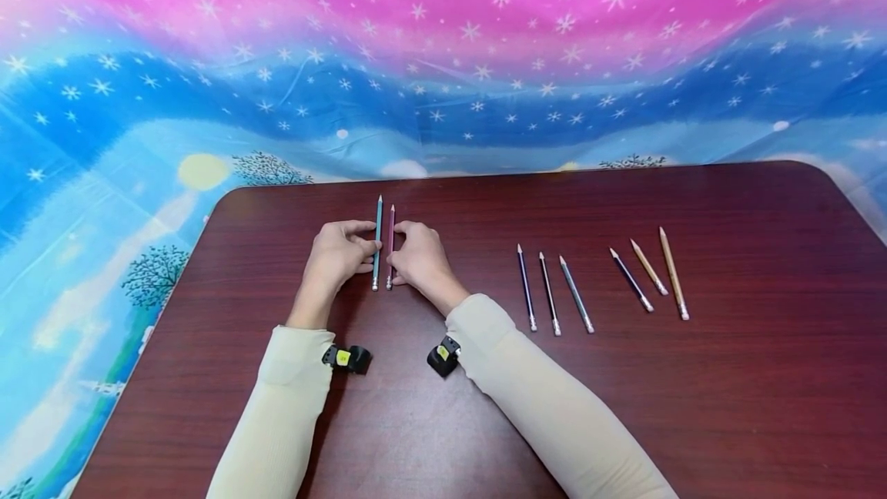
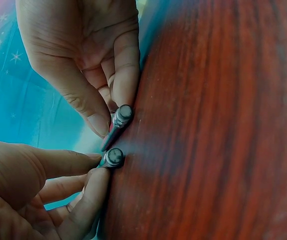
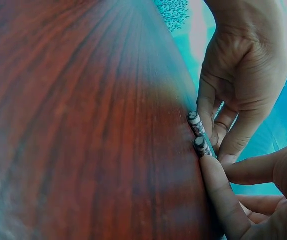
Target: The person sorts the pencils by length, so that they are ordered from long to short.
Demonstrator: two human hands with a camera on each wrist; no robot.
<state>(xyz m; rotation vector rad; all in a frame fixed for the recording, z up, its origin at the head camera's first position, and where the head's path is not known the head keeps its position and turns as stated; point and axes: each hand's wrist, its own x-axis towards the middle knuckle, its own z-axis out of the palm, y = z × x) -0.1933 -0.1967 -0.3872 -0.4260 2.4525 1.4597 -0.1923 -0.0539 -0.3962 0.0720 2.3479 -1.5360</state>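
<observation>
Near the far left of the table, two pencils lie side by side with a narrow gap, tips pointing away and erasers toward me. My left hand (image 1: 337, 256) pinches the teal pencil (image 1: 378, 229) between thumb and fingers. The dark pink pencil (image 1: 392, 223) is pinched by my right hand (image 1: 421, 256) from the other side. In the left wrist view, the eraser end of the teal pencil (image 2: 114, 157) shows just below that of the pink pencil (image 2: 123, 114). Both eraser ends also appear close together in the right wrist view, at the fingertips.
Right of my hands lie three dark or blue-grey pencils (image 1: 550, 295) in a loose row. Farther right are a dark blue pencil (image 1: 630, 279) and two natural-wood pencils (image 1: 674, 274). A snowflake-printed cloth (image 1: 443, 60) hangs behind the dark wood table (image 1: 762, 376).
</observation>
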